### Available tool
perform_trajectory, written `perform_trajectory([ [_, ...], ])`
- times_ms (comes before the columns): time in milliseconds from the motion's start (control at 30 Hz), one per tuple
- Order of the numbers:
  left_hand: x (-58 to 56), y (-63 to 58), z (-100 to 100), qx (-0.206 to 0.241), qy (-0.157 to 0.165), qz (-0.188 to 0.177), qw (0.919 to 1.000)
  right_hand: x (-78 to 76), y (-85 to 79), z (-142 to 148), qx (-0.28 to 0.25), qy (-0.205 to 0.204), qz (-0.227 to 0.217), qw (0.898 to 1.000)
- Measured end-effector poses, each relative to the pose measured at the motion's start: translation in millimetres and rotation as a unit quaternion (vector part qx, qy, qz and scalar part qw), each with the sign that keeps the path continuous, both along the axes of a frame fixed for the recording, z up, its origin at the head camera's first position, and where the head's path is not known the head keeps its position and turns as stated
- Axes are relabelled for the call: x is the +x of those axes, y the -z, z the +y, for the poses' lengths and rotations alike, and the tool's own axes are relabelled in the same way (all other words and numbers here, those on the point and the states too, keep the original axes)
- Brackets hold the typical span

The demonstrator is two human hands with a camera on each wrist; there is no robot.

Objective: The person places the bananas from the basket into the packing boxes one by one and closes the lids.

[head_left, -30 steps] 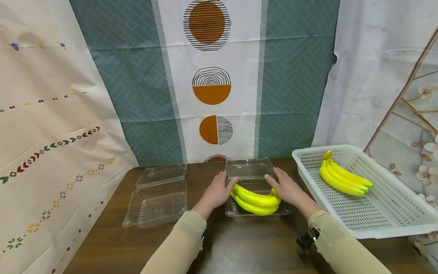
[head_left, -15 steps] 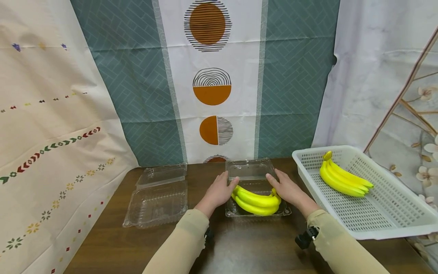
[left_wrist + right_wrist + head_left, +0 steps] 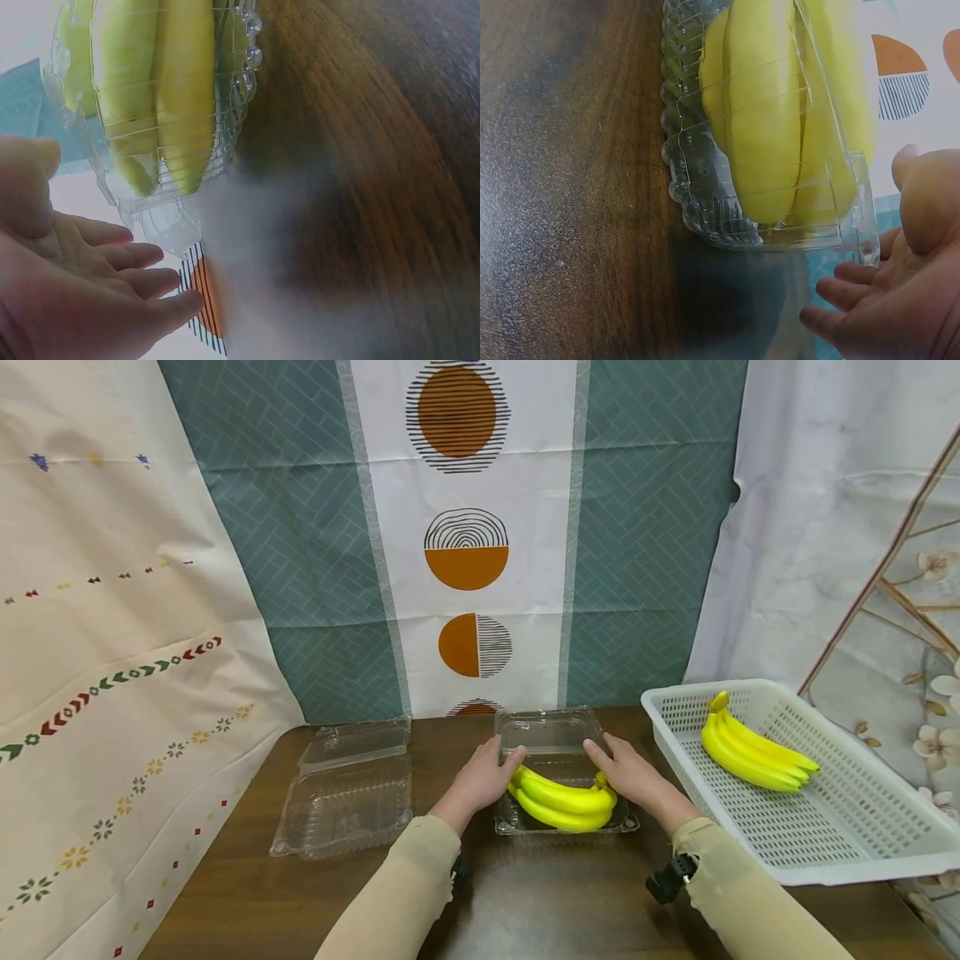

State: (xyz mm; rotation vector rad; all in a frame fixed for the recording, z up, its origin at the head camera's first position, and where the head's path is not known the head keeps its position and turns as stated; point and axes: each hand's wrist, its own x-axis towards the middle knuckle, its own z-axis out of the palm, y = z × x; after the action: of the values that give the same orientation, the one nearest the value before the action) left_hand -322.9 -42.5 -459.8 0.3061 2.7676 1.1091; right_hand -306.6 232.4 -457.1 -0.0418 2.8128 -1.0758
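Observation:
A bunch of yellow bananas [image 3: 564, 803] lies in the base of a clear plastic clamshell container [image 3: 550, 732], whose lid is folded back towards the wall. My left hand [image 3: 483, 775] is at the container's left side, thumb raised. On the opposite side is my right hand [image 3: 630, 772], its thumb near the banana end. The left wrist view has the left hand [image 3: 82, 281] with extended fingers beside the ribbed wall. Similarly, the right hand [image 3: 900, 281] in the right wrist view has loosely straight fingers by the container's corner. Whether either hand touches the plastic, I cannot tell.
Another clear clamshell container [image 3: 341, 806] lies unfolded at the left of the dark wooden table [image 3: 517, 902]. A white perforated basket [image 3: 840, 843] at the right holds a second banana bunch [image 3: 753, 747]. Patterned cloths [image 3: 480, 560] hang behind and at the sides.
The left hand has shifted very slightly to the right along the container's side. The right hand, the bananas and both containers look the same.

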Motion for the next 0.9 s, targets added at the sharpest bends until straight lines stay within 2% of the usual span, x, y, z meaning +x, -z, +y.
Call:
perform_trajectory([
  [567,-1.6,-1.1,1.0,0.015,0.0,-0.001,0.9999,-4.1,1.5,2.4,-0.001,0.01,-0.012,1.0],
  [900,-3.1,1.5,0.4,0.029,-0.004,-0.01,0.9995,-5.4,-1.1,0.9,0.002,0.013,-0.005,1.0],
])
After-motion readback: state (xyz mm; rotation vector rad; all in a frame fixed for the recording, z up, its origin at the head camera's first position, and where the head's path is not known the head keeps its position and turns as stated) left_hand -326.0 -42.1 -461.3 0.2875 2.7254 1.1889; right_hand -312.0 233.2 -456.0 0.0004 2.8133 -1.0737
